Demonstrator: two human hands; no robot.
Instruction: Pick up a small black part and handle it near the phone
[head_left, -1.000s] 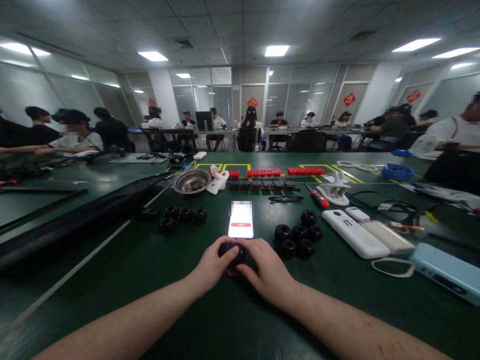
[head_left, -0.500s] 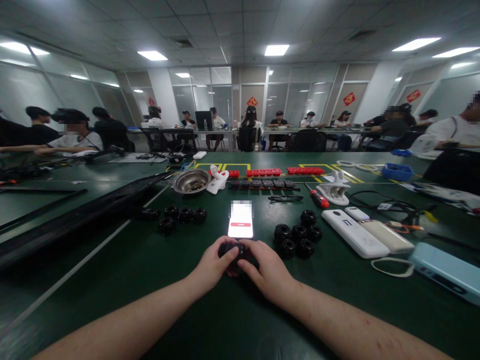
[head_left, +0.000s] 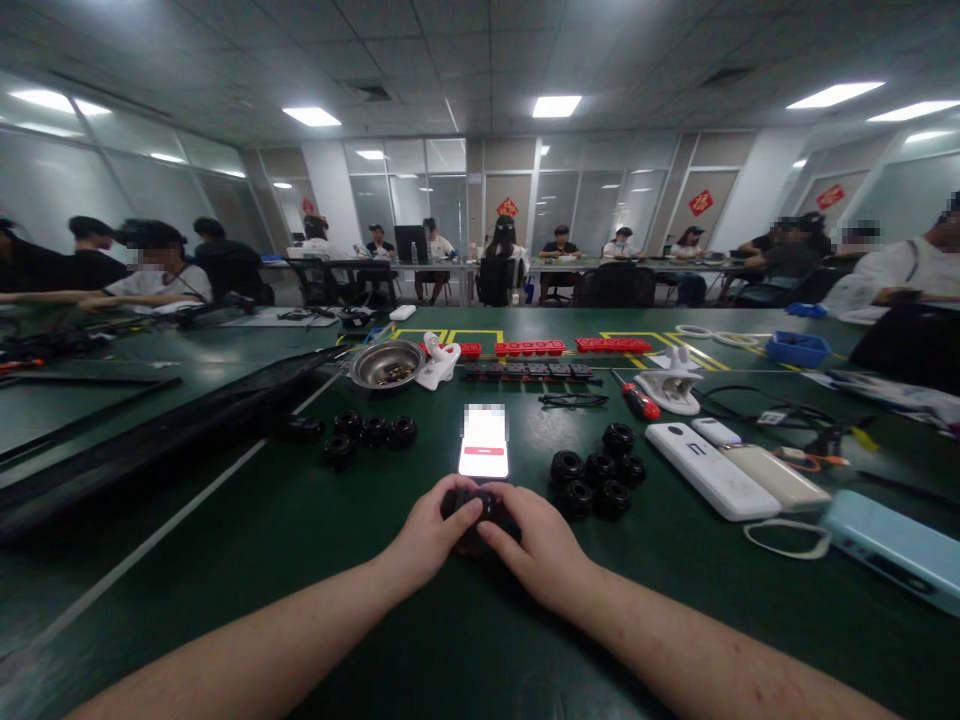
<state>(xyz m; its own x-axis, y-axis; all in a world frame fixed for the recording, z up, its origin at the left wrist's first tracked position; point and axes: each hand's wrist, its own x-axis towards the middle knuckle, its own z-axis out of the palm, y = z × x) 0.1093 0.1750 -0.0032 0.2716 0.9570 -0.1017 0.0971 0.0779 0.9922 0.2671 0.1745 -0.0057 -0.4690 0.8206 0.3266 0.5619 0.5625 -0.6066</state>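
Between my two hands is a black round part [head_left: 472,503], much like the ring-shaped black parts on the table; fingers cover most of it. My left hand [head_left: 437,525] is closed round its left side, thumb on top. From the right, my right hand [head_left: 531,535] grips the same part, its thumb along the near side. Just beyond my fingertips a phone [head_left: 484,455] with a lit white screen lies on the table. To the right sits a cluster of black ring-shaped parts [head_left: 600,467], and a smaller group of black parts [head_left: 375,430] lies to the left.
A metal bowl [head_left: 386,366] with small pieces, red trays [head_left: 529,348], a black strip of modules [head_left: 527,372] and a screwdriver [head_left: 640,397] lie farther back. White power bank [head_left: 709,470] and light-blue box [head_left: 892,550] are at right. Several people sit around the room.
The view has shifted slightly. Both hands stay on the black part, with only a small change in finger position.
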